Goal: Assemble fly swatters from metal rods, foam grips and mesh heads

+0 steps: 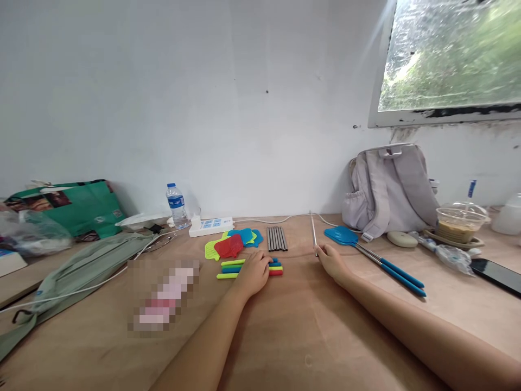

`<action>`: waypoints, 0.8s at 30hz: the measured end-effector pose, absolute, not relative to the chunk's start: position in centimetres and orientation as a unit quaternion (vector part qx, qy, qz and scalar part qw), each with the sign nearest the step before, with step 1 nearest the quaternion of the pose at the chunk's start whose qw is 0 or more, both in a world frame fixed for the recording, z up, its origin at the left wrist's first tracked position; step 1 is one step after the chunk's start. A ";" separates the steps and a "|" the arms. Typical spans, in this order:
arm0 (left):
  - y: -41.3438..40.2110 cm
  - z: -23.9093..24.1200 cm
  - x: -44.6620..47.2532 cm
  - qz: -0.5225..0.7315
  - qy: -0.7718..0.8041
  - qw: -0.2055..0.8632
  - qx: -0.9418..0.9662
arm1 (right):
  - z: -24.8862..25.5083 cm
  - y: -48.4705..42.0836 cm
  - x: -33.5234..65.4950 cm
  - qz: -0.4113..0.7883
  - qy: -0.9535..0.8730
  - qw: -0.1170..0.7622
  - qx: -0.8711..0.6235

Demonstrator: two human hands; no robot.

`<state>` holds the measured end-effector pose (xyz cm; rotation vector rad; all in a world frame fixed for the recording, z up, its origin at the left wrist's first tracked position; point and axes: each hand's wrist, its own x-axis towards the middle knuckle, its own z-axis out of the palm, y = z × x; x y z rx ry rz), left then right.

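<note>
My right hand pinches the lower end of a thin silvery metal rod, which points away from me towards the wall. My left hand lies over a group of green, blue and red handles, its fingers curled at a blue handle; part of the grip is hidden. Between the hands and farther back, several short metal tubes lie side by side. Left of them is an overlapping pile of flyswatter heads in red, blue and yellow-green. Blue flyswatters with metal shafts lie right of my right hand.
A white power strip and a water bottle stand near the wall. At right are a grey backpack, a drink cup and a phone. A green bag and grey-green cloth strap bag lie left.
</note>
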<state>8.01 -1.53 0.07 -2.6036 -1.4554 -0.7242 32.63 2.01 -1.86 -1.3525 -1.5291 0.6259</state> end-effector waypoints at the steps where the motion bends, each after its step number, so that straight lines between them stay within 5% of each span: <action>1: -1.5 0.0 8.0 -0.235 -0.474 0.032 -0.848 | -2.0 1.6 32.3 0.282 -0.617 0.495 -0.542; 9: -1.6 -0.1 8.1 -0.216 -0.473 0.015 -0.854 | -2.3 -0.8 29.9 0.534 -0.472 0.580 -0.394; 24: -1.8 0.3 8.3 -0.204 -0.441 0.015 -0.874 | -1.4 -1.3 29.9 0.608 -0.410 0.573 -0.367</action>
